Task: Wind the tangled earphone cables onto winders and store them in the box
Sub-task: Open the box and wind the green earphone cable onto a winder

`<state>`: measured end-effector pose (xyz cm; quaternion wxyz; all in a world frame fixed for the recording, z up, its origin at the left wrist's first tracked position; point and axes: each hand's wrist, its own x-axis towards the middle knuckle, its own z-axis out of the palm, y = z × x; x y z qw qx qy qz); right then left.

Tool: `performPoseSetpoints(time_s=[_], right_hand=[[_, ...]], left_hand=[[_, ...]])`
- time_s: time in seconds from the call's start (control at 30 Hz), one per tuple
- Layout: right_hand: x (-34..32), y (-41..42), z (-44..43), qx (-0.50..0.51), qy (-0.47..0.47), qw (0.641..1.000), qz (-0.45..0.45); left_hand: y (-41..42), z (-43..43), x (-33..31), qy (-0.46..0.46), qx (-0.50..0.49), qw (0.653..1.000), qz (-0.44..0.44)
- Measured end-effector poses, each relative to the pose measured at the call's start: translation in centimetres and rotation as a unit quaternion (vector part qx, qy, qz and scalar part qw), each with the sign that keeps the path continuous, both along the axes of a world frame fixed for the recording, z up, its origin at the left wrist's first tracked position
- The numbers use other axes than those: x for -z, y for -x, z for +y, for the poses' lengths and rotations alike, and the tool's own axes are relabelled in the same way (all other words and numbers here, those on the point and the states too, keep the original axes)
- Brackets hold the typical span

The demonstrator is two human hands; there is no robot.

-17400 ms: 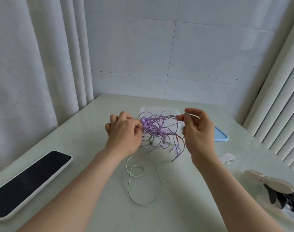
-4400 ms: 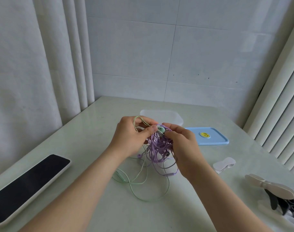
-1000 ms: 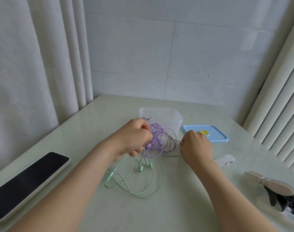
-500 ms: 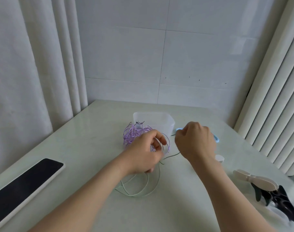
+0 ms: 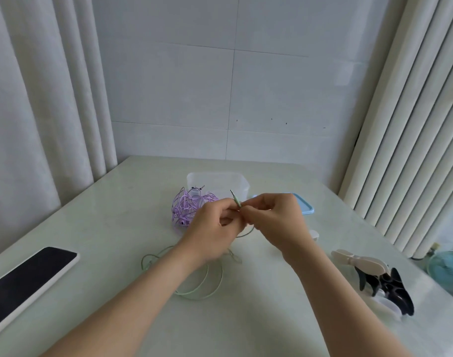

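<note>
My left hand and my right hand meet above the table, both pinching the plug end of the green earphone cable; its metal jack pokes up between the fingers. The rest of the green cable lies in loose loops on the table under my left wrist. The purple earphone cable sits in a tangled heap just left of my left hand, in front of the clear plastic box. A white winder peeks out beyond my right hand.
The blue box lid lies right of the box. A phone with a dark screen rests at the near left edge. A beige and black clip-like item lies at the right. Curtains hang on both sides.
The purple tangle has been set down by the box, apart from the green cable. Both hands have come together on the green cable's plug end.
</note>
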<state>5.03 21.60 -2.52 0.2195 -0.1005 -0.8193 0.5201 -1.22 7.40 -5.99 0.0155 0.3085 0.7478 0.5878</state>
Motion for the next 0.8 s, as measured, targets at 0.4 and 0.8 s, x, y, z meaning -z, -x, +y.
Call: performPoseSetpoints(time_s=[0.4,0.8], right_hand=[[1.4,-0.2,1.0,0.004,-0.149,0.988,0.027],[2.7,-0.3,0.8,0.166,-0.424,0.884,-0.103]], left_hand=[[-0.5,1.1,0.8,-0.046,0.054,0.985,-0.157],[-0.2,0.9,1.4,-0.105,-0.019,0.981,-0.163]])
